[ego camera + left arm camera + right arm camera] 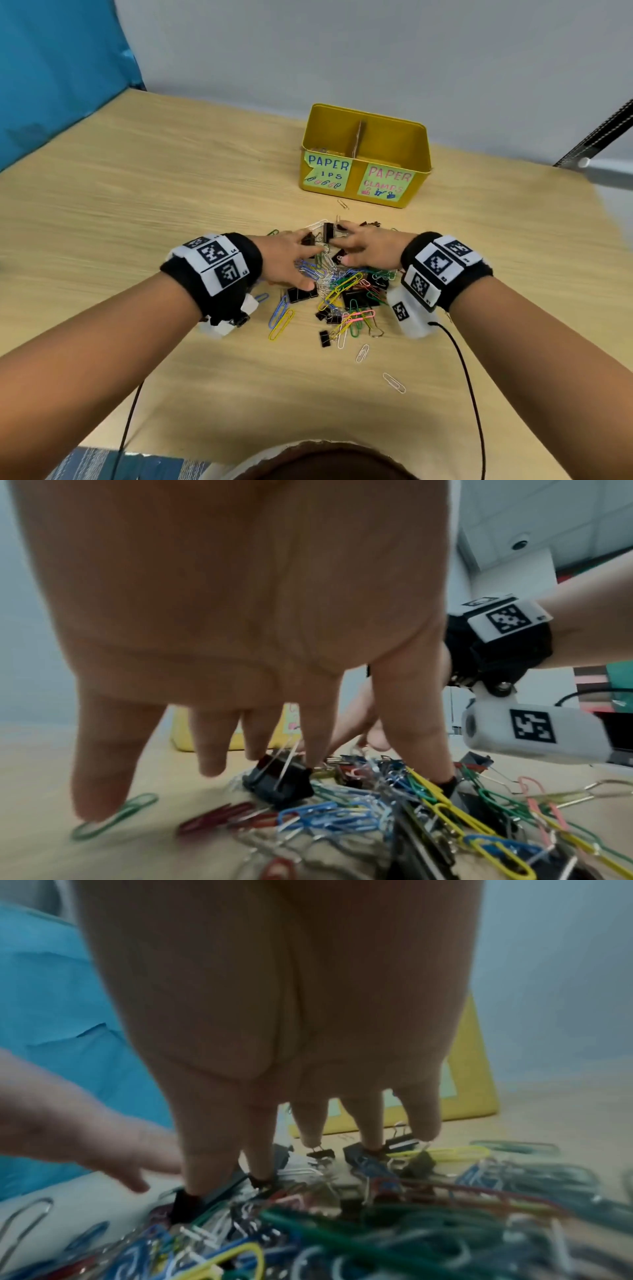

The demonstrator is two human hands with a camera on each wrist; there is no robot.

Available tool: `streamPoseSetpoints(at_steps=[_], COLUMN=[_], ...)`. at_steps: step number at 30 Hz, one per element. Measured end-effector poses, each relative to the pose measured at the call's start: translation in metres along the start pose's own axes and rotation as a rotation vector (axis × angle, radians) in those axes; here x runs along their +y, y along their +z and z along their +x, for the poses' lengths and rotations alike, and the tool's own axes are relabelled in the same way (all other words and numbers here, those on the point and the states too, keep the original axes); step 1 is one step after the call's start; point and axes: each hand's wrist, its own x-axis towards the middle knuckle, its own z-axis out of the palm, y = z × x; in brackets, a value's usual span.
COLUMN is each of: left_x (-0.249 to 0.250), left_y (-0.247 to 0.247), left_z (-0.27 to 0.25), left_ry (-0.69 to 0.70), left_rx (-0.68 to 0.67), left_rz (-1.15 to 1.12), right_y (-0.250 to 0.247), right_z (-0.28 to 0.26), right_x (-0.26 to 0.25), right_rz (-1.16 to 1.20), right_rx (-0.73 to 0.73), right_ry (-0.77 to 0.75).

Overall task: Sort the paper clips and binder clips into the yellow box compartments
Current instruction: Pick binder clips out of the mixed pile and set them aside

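Observation:
A mixed pile of coloured paper clips and black binder clips (337,291) lies mid-table. My left hand (301,260) and right hand (352,245) rest spread on its far side, fingers straight. In the left wrist view the left hand (322,739) touches a black binder clip (277,784) with its fingertips. In the right wrist view the right hand (260,1150) presses its tips on small binder clips (363,1150). Neither hand grips anything. The yellow box (419,171) stands beyond, with a cardboard divider (358,137); its left side is labelled for clips, its right for clamps.
Stray paper clips lie near the box (342,204) and toward me (394,382). A blue curtain (51,68) hangs at the left, and a metal rail (596,137) crosses the right corner. Black cables (472,394) trail from my wrists over the wooden table (137,205).

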Motion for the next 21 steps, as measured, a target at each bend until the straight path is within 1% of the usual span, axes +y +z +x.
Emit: streamPoseSetpoints(at_steps=[1, 4, 5, 7, 8, 9, 11, 13, 14, 16, 18, 19, 21], left_x=[-0.004, -0.012, -0.013, -0.015, -0.017, -0.019, -0.024, -0.026, -0.025, -0.021, -0.018, -0.017, -0.017], left_y=[0.000, 0.000, -0.001, -0.006, -0.010, -0.014, -0.018, -0.018, -0.016, -0.013, -0.008, -0.005, 0.001], left_z=[0.001, -0.002, -0.002, -0.001, 0.000, 0.002, 0.005, 0.005, 0.005, 0.004, 0.005, 0.005, 0.004], left_ry=[-0.015, -0.030, -0.024, -0.029, -0.051, -0.089, -0.195, -0.253, -0.245, -0.203, -0.168, -0.159, -0.152], left_rx=[-0.005, 0.063, 0.087, 0.152, 0.188, 0.217, 0.235, 0.238, 0.252, 0.269, 0.223, 0.176, 0.081], left_rz=[-0.018, -0.077, -0.102, -0.152, -0.164, -0.166, -0.144, -0.126, -0.121, -0.098, -0.048, -0.019, 0.003], right_y=[-0.001, -0.005, -0.004, 0.001, 0.004, 0.006, 0.003, -0.003, -0.004, -0.004, -0.002, -0.002, -0.005], right_z=[-0.002, -0.002, 0.001, 0.008, 0.012, 0.016, 0.019, 0.022, 0.022, 0.021, 0.021, 0.021, 0.021], right_x=[0.003, 0.009, 0.006, -0.006, -0.012, -0.018, -0.024, -0.022, -0.020, -0.018, -0.019, -0.020, -0.021], right_rz=[0.025, 0.133, 0.127, 0.057, 0.020, 0.005, 0.076, 0.147, 0.135, 0.028, -0.085, -0.114, -0.132], right_rx=[0.033, 0.274, 0.293, 0.213, 0.164, 0.149, 0.212, 0.301, 0.295, 0.175, 0.048, 0.028, 0.082], right_ry=[0.026, 0.108, 0.131, 0.158, 0.151, 0.142, 0.152, 0.180, 0.167, 0.085, 0.048, 0.066, 0.123])
